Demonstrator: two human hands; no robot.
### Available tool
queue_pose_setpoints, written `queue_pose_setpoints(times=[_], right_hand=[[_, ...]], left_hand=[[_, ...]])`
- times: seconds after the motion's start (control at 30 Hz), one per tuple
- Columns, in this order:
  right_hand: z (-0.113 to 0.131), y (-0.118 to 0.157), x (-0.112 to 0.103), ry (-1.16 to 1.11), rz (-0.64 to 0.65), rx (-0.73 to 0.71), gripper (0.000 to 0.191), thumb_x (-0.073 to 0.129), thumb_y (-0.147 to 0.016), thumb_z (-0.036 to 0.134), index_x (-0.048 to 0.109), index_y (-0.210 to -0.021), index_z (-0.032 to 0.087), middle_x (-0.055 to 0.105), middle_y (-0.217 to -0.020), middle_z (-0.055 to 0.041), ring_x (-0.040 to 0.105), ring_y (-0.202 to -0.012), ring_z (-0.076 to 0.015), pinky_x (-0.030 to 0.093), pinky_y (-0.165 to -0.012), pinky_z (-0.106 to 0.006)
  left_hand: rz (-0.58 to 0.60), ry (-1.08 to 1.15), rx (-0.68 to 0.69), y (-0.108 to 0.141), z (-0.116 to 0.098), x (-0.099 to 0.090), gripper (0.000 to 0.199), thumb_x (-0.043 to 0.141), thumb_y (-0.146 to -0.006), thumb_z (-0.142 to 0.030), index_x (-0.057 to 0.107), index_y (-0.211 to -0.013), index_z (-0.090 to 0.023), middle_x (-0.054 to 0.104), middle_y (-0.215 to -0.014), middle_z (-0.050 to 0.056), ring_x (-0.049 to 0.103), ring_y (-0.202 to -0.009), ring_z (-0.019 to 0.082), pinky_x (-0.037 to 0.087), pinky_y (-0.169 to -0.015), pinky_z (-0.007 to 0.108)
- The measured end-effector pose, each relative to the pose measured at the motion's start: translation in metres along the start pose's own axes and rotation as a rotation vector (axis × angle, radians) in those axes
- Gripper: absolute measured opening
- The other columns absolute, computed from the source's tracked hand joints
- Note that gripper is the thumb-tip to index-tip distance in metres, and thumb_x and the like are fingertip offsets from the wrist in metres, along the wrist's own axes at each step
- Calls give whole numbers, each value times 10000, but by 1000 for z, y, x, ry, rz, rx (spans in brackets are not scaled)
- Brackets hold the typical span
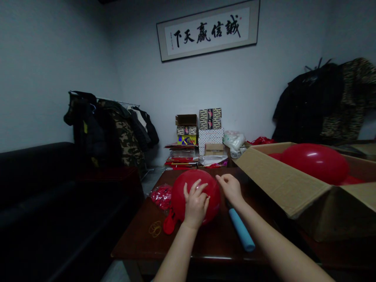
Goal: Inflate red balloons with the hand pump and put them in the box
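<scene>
Head-camera view of a dark wooden table, its near edge crossing the lower frame, with clock positions taken around the inflated red balloon at the table's centre-left. The left hand lies on the balloon's near face, fingers spread wide and palm against the rubber, covering its 6 o'clock side. The right hand sits at 2 o'clock, at the balloon's upper right edge, with its fingertips drawn into a narrow pinch; whether they grip anything cannot be told at this resolution. A red rubber piece, possibly the balloon's neck, lies against the balloon at 7 o'clock. Beyond it, at 8 o'clock, are loose yellow rubber bands on the tabletop, and at 9 o'clock a clear packet of red balloons touches the balloon's left side. A blue hand pump lies at 4 o'clock, just below the right forearm. An open cardboard box stands at 3 o'clock, holding a larger red balloon. Stacked patterned boxes rise at 12 o'clock against the wall, under a framed calligraphy scroll. A black sofa runs along the 9 o'clock side, and hanging coats stand at 10 o'clock.
</scene>
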State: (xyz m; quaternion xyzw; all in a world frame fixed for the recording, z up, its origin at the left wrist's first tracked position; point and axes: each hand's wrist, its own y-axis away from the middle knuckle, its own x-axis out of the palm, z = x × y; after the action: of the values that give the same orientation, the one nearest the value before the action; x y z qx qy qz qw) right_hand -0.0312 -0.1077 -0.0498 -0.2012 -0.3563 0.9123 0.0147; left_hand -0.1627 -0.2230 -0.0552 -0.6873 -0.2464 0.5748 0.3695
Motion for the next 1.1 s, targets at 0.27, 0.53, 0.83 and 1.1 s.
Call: queue_pose_setpoints(times=[0.27,0.53,0.83,1.1], right_hand=[[-6,10,14,-160,115,17,394,414,-874,489,641,-927,171,667,-886,-42,626,-800,-155,501,-730,-318],[-4,20,8,22,199,-310,346,704,-646,462,651,-976,371,543,-1236,-37,372,-1237,-307,123,-1007,-648],[5,27,10,205,228,-596,389,661,-700,288,592,-1079,346,523,-1239,-46,358,-1241,-266,50,-1027,-632],[7,21,17,228,165,-695,232,598,-758,273,627,-985,312,600,-1103,-32,431,-1166,-248,61,-1035,-633]], left_hand=[[17,20,-13,2,2,1,166,501,-830,-197,626,-724,-223,618,-1176,38,409,-1236,245,102,-1062,584],[57,58,-100,-4,15,-2,94,581,-776,-204,659,-756,-253,580,-1239,22,359,-1267,251,124,-1053,588],[184,177,-317,-12,26,5,47,646,-712,-249,672,-672,-245,587,-1232,15,350,-1265,267,169,-1036,591],[175,299,-360,-9,27,8,81,604,-693,-175,660,-679,-232,553,-1274,45,342,-1274,302,263,-989,614]])
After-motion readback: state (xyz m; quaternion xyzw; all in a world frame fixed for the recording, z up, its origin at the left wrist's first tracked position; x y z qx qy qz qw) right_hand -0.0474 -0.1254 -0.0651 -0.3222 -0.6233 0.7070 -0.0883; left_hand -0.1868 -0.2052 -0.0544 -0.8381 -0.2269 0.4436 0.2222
